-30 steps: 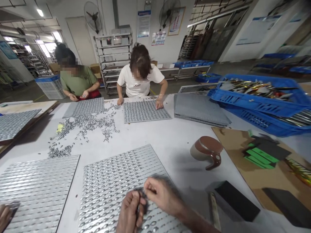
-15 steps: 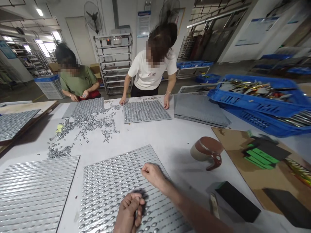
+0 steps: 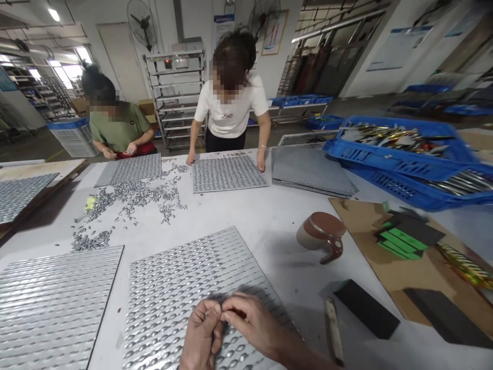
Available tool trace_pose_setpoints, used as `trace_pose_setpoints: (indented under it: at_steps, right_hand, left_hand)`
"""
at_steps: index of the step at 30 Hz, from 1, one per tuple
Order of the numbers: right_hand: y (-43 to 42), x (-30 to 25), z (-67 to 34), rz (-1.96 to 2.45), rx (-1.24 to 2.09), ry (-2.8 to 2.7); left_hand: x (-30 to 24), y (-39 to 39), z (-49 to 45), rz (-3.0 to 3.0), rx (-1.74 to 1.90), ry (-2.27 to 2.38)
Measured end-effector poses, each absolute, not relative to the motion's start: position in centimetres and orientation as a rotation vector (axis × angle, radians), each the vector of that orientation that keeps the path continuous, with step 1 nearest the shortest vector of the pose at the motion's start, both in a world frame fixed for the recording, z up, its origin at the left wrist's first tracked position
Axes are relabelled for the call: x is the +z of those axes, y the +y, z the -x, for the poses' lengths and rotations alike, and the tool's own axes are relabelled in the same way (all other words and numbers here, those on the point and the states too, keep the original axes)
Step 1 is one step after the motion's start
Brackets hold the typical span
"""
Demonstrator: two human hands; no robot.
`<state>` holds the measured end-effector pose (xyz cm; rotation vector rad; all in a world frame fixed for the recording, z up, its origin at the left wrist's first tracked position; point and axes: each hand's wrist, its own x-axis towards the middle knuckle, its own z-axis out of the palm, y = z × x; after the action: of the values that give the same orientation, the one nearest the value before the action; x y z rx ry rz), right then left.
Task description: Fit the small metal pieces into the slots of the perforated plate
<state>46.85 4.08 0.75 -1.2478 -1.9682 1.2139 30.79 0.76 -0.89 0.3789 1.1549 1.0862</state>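
My left hand (image 3: 200, 334) is curled into a loose fist at the bottom edge, over the near part of a grey tray (image 3: 181, 288) filled with rows of small silver pieces. My right hand (image 3: 250, 321) meets it from the right, its fingertips pinched against the left fist. What the fingers hold is too small and hidden to name. A second filled tray (image 3: 54, 303) lies to the left. A pile of loose silver pieces (image 3: 131, 198) is scattered farther back on the white table.
A brown mug (image 3: 321, 234) lies on its side at the right. Black blocks (image 3: 365, 308), green pads (image 3: 400, 239) and brown cardboard sit further right, blue crates (image 3: 408, 154) behind. Two people work at trays across the table; one stands in a white shirt (image 3: 231, 110).
My right hand had reached forward over the tray, then came back to pinch against my left fist. The person in white rose from leaning over the tray to standing.
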Motion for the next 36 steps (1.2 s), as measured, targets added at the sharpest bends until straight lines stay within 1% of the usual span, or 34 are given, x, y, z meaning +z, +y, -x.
trace_pose_setpoints:
  at_steps: [4, 8, 11, 15, 19, 23, 26, 36]
  right_hand:
    - [3.9, -0.4, -47.3, 1.316, 1.325, -1.732]
    - [4.0, 0.3, -47.5, 1.226, 1.249, -1.835]
    - [4.3, 0.6, -47.7, 1.232, 1.26, -1.871]
    - [7.0, -1.1, -48.3, 1.297, 1.28, -1.767]
    - [10.4, -3.5, -48.0, 1.399, 1.134, -1.691]
    - [11.6, -4.6, -46.7, 1.436, 0.909, -1.841]
    - [11.7, -4.9, -46.2, 1.478, 0.808, -1.937]
    - [12.5, -4.9, -46.8, 1.492, 0.87, -2.026]
  left_hand:
    - [-1.1, 0.7, -31.1, -0.404, 1.019, 1.142]
    - [-1.2, 0.4, -31.2, -0.29, 0.962, 1.056]
    - [-1.3, 0.4, -31.3, -0.208, 0.955, 1.036]
    - [-0.9, 0.7, -31.0, -0.148, 1.003, 1.062]
    - [-0.1, 0.7, -30.5, -0.084, 1.068, 1.105]
    - [-0.1, 0.4, -30.3, -0.083, 1.097, 1.116]
    - [-0.5, 0.3, -30.0, -0.091, 1.068, 1.144]
    - [-0.6, 0.3, -30.3, -0.181, 1.005, 1.107]
